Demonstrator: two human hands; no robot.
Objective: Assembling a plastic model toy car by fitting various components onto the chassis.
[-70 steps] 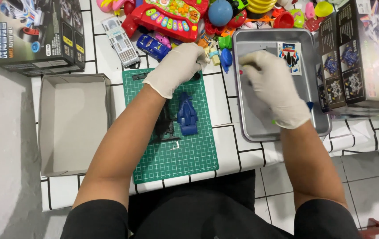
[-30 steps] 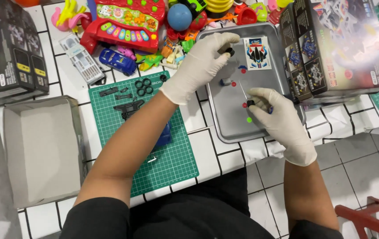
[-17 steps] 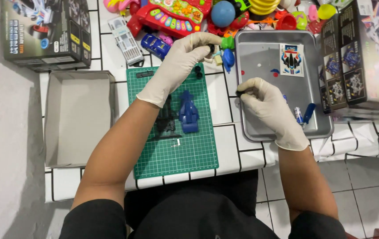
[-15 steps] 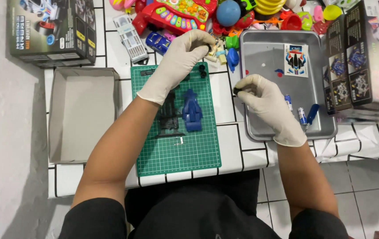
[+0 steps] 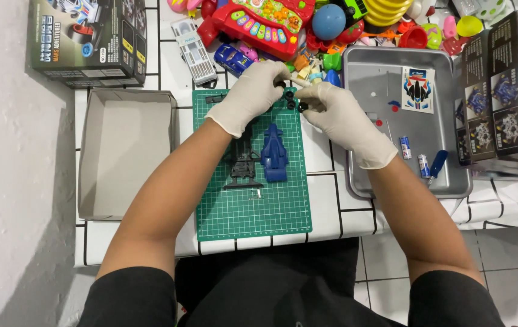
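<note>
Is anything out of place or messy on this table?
Nothing looks spilled or broken. The toy pile at the far edge is jumbled, and the blue car shell lies apart from its dark chassis on the green mat, evidently unassembled.

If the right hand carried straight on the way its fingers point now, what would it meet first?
The right hand points up-left, so it would likely meet the left hand first, at the small black wheels between their fingertips.

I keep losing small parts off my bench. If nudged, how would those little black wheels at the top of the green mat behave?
The small black wheels look round and light, so they would probably roll or scatter easily. The green cutting mat lies flat with no rim to stop them. The gloved left hand and right hand may grip them less surely.
</note>
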